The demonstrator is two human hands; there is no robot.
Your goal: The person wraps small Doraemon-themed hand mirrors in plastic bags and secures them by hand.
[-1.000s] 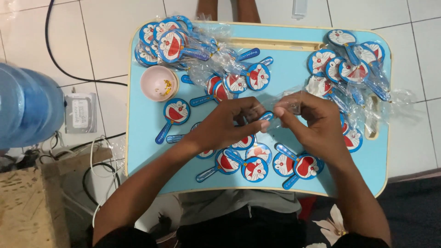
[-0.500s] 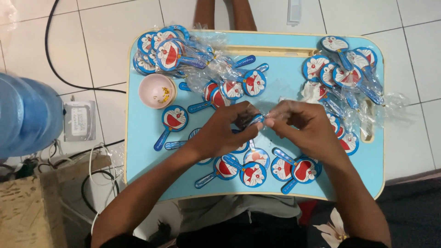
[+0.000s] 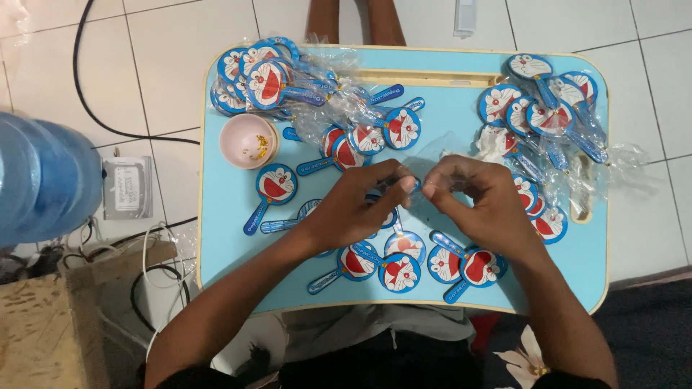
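I am seeing left hand [image 3: 353, 209] and right hand [image 3: 479, 202] pinching one light, slippery wrapped paddle [image 3: 411, 184]; grip closing at its handle.

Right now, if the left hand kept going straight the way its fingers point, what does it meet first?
The left hand points toward the right hand; their fingertips nearly meet over a small blue item, so it would probably meet the right hand's fingers first. Depth is unclear.

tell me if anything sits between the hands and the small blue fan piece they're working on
Nothing visible does. The left hand and right hand already meet at the small blue fan piece, fingertips pinching it above the light blue table.
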